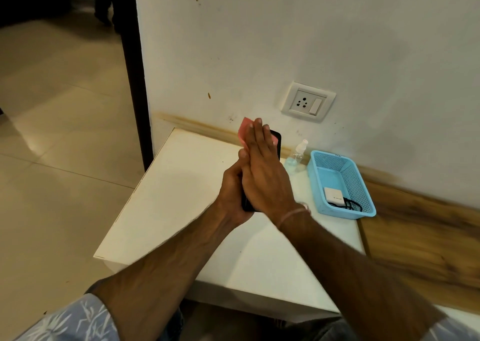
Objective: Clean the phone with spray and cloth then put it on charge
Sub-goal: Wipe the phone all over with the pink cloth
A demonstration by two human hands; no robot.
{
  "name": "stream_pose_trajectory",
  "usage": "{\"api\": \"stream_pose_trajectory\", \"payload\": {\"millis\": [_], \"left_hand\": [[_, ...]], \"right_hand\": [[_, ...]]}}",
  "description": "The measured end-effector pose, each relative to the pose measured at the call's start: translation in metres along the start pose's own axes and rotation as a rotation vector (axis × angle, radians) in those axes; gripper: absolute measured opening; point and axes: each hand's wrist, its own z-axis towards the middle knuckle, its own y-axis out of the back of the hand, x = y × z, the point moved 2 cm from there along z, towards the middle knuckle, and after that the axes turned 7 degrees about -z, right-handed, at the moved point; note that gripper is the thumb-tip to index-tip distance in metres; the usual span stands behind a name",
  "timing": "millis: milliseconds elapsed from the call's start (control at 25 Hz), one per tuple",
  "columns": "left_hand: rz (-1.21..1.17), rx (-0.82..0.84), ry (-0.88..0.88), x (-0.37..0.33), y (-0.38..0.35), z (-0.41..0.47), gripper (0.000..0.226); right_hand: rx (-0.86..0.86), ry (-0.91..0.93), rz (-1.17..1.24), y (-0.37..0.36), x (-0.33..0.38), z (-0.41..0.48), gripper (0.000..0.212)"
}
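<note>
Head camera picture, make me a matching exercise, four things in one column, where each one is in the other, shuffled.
1 phone
2 cloth
3 spray bottle
4 charger

A in the blue basket
B on the table by the wall
C gripped by the left hand
D pressed on the phone by the right hand

Pairs: 1-C, 2-D, 3-B, 4-A

Socket (307, 102) seemingly unblocked — bottle (296, 159), basket (355, 185) below.
</note>
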Motion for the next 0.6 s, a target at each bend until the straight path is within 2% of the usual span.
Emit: {"api": "stream_pose_trajectory", "payload": {"millis": [240,440,600], "left_hand": [[0.043,-0.082,0.004,-0.009,0.0,0.001,0.052],[0.097,-0.161,-0.082,-0.012,-0.004,-0.002,0.046],[0.077,-0.15,-0.058,-0.014,-0.004,-0.002,0.05]], "right_hand": [[0.018,0.205,-0.038,0.01,-0.026,0.022,0.054],[0.082,0.09,-0.025,0.018,-0.057,0.021,0.054],[0.042,0.066,-0.083,0.016,-0.043,0.022,0.054]]}}
